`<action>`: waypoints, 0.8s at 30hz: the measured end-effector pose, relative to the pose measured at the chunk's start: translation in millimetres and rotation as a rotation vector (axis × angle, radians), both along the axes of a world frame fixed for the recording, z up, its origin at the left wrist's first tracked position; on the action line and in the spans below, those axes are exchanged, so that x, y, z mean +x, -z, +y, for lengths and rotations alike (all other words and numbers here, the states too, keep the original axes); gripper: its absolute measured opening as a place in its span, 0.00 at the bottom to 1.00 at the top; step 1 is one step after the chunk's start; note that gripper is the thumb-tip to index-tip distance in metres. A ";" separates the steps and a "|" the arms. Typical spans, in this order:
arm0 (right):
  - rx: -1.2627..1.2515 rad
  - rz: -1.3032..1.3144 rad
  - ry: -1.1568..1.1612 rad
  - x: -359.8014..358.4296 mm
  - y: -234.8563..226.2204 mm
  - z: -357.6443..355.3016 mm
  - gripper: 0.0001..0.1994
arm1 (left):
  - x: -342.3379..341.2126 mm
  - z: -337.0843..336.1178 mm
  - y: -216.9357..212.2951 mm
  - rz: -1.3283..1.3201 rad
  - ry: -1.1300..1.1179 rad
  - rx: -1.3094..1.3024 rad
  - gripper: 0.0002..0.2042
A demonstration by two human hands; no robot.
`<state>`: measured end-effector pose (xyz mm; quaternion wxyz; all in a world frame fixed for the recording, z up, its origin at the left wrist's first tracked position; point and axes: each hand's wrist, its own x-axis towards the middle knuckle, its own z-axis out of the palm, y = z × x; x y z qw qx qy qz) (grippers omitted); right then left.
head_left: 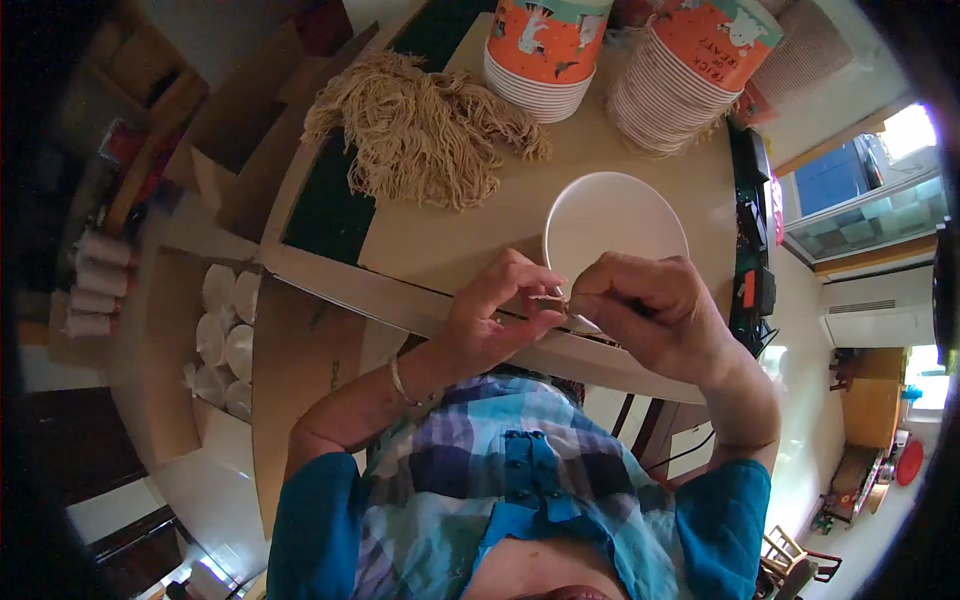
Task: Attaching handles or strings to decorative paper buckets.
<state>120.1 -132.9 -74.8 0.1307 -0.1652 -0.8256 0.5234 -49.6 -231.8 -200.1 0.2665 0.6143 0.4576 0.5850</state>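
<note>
A white paper bowl (615, 222) stands upside down on the table near its front edge. My left hand (495, 315) and my right hand (650, 305) meet at the bowl's near rim. Between their fingertips they pinch a short tan piece of string (556, 297). A thin bangle circles my left wrist. A heap of the same tan string (425, 125) lies on the table further back to the left.
Two stacks of orange printed paper bowls (545, 50) (685, 70) stand at the back of the tan table (450, 240). A cardboard box with white bowls (225, 340) sits at the left below the table. Spools (95, 285) lie far left.
</note>
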 end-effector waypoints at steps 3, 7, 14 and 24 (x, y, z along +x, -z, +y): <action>-0.008 -0.037 -0.009 -0.4 -1.8 1.7 0.03 | -1.8 1.9 8.5 -0.014 0.017 0.072 0.10; -0.030 0.025 0.016 1.8 0.5 0.1 0.03 | -0.6 -1.1 10.7 -0.009 -0.021 0.033 0.09; -0.066 0.001 0.022 2.2 -0.4 -0.5 0.03 | 6.0 -2.9 -5.8 -0.125 -0.013 -0.002 0.06; -0.073 0.046 0.123 9.9 2.8 -1.0 0.03 | 2.3 -6.8 6.4 0.194 -0.114 0.042 0.06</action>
